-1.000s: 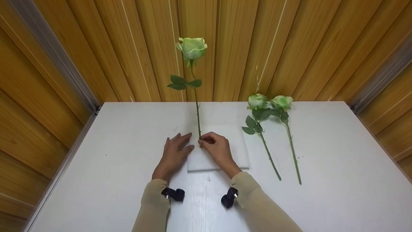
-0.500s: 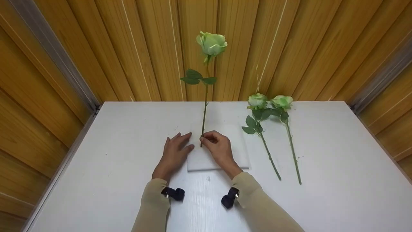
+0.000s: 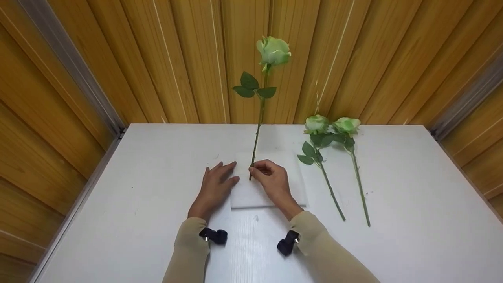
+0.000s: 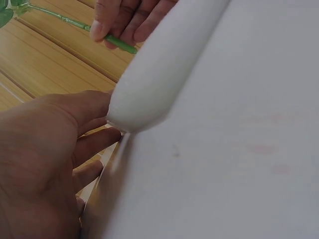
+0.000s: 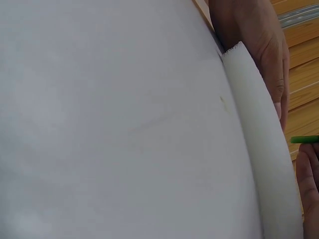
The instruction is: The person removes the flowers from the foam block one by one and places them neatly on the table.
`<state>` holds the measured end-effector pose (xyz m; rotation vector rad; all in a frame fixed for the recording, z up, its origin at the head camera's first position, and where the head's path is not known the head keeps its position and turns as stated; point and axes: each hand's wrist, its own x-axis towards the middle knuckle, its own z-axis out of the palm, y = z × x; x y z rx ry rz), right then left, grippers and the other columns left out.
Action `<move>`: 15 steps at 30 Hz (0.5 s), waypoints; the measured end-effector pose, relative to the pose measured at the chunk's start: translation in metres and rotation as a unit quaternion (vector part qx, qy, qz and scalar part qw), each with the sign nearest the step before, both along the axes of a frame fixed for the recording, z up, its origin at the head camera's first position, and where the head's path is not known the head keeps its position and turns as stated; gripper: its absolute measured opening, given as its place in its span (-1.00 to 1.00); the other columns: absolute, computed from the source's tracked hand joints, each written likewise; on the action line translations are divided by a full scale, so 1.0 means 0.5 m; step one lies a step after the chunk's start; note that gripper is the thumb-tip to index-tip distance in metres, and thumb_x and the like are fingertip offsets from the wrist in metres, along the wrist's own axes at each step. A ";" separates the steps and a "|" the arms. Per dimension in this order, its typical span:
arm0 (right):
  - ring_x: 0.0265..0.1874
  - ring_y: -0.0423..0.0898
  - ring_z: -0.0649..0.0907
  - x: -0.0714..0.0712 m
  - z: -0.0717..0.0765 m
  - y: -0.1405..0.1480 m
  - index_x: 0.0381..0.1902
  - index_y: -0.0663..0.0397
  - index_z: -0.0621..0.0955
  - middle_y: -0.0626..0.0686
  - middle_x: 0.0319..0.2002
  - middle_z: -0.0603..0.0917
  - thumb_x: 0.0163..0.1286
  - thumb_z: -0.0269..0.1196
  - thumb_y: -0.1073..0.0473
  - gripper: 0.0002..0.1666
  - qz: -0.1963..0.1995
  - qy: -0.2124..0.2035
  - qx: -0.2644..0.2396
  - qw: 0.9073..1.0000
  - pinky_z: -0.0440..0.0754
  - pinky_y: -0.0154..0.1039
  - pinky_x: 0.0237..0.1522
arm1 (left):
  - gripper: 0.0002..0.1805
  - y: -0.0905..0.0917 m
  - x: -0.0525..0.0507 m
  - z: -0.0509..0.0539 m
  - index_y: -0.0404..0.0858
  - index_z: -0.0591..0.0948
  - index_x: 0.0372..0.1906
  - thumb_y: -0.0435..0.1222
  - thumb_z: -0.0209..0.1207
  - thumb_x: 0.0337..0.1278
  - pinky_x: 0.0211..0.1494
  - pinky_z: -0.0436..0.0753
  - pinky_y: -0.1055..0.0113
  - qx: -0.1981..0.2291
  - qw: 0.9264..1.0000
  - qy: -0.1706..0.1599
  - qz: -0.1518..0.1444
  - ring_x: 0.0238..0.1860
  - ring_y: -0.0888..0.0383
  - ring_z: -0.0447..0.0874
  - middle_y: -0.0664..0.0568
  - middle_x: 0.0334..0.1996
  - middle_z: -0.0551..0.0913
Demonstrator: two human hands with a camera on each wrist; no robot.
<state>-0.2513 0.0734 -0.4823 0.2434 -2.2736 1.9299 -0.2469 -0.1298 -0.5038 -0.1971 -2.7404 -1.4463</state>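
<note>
A pale green rose (image 3: 274, 51) stands nearly upright with its bloom leaning right. My right hand (image 3: 273, 181) pinches the lower stem between thumb and fingertips, over a folded white pad (image 3: 271, 198). In the left wrist view the cut stem end (image 4: 122, 45) sticks out past the fingers. My left hand (image 3: 214, 189) lies at the pad's left edge with fingers spread and holds nothing. Seen from the left wrist, its fingertips touch the rounded edge of the soft white pad (image 4: 154, 74).
Two more roses lie on the right of the white table (image 3: 157, 165), one with its bloom (image 3: 316, 124) nearer the middle, the other bloom (image 3: 346, 125) beside it. A wood-patterned wall (image 3: 200, 59) rises behind the table's far edge.
The held rose has swung from leaning left to leaning right, its bloom moving rightward. My right hand has shifted slightly right with the stem. My left hand stays by the pad.
</note>
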 end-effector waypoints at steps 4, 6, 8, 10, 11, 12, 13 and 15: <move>-0.29 -0.12 0.73 0.003 0.016 0.014 -0.19 0.14 0.80 0.01 -0.27 0.82 0.40 0.49 0.25 -0.91 0.002 0.002 0.010 1.000 0.68 -0.40 -0.29 | -0.45 0.001 0.000 0.000 -0.08 0.58 0.48 -0.11 0.29 0.47 0.72 -0.31 -0.05 0.003 1.000 -0.003 0.000 0.66 -0.11 0.09 -0.07 0.49 0.50; -0.28 -0.11 0.74 0.003 0.025 0.024 -0.18 0.13 0.81 0.01 -0.27 0.82 0.40 0.49 0.25 -0.91 0.003 0.003 0.014 1.000 0.68 -0.40 -0.29 | -0.45 0.000 0.000 0.000 -0.09 0.59 0.48 -0.12 0.29 0.47 0.72 -0.31 -0.07 0.005 1.000 0.000 -0.002 0.66 -0.12 0.09 -0.07 0.49 0.50; -0.28 -0.10 0.74 0.004 0.033 0.034 -0.18 0.13 0.81 0.02 -0.27 0.82 0.40 0.49 0.24 -0.91 0.004 0.006 0.020 1.000 0.67 -0.39 -0.29 | -0.45 -0.001 0.000 0.001 -0.09 0.58 0.48 -0.11 0.29 0.48 0.72 -0.32 -0.07 0.005 1.000 0.001 -0.004 0.66 -0.12 0.09 -0.07 0.49 0.50; -0.29 -0.10 0.73 0.004 0.040 0.046 -0.18 0.14 0.80 0.02 -0.28 0.81 0.40 0.49 0.24 -0.91 0.002 0.010 0.026 1.000 0.66 -0.39 -0.30 | -0.45 -0.002 0.000 0.001 -0.08 0.58 0.48 -0.11 0.29 0.48 0.71 -0.32 -0.08 0.010 1.000 -0.001 -0.004 0.66 -0.12 0.07 -0.06 0.49 0.50; -0.29 -0.10 0.73 0.005 0.043 0.053 -0.18 0.15 0.80 0.02 -0.28 0.81 0.40 0.49 0.25 -0.91 0.001 0.014 0.027 1.000 0.66 -0.39 -0.30 | -0.45 -0.002 0.000 0.000 -0.09 0.58 0.48 -0.11 0.29 0.48 0.71 -0.32 -0.08 0.010 1.000 0.002 -0.008 0.66 -0.13 0.08 -0.07 0.49 0.50; -0.30 -0.10 0.73 0.005 0.045 0.060 -0.18 0.16 0.80 0.03 -0.28 0.81 0.40 0.48 0.26 -0.90 0.000 0.018 0.029 0.999 0.66 -0.40 -0.30 | -0.45 -0.003 0.000 0.000 -0.11 0.58 0.48 -0.12 0.28 0.48 0.71 -0.32 -0.08 0.009 1.000 0.005 -0.011 0.66 -0.13 0.09 -0.07 0.48 0.51; -0.30 -0.10 0.72 0.004 0.047 0.068 -0.18 0.17 0.80 0.03 -0.29 0.81 0.40 0.48 0.26 -0.90 -0.002 0.020 0.033 0.999 0.65 -0.40 -0.31 | -0.45 -0.003 0.000 -0.001 -0.12 0.57 0.49 -0.13 0.28 0.49 0.72 -0.32 -0.06 0.008 1.000 0.009 -0.016 0.65 -0.13 0.10 -0.06 0.47 0.52; -0.30 -0.10 0.72 0.004 0.051 0.085 -0.17 0.18 0.80 0.03 -0.29 0.80 0.40 0.48 0.27 -0.90 -0.005 0.024 0.041 0.999 0.64 -0.41 -0.31 | -0.45 -0.004 0.000 -0.002 -0.15 0.57 0.48 -0.14 0.27 0.49 0.72 -0.32 -0.04 0.006 1.000 0.018 -0.023 0.64 -0.13 0.13 -0.06 0.46 0.54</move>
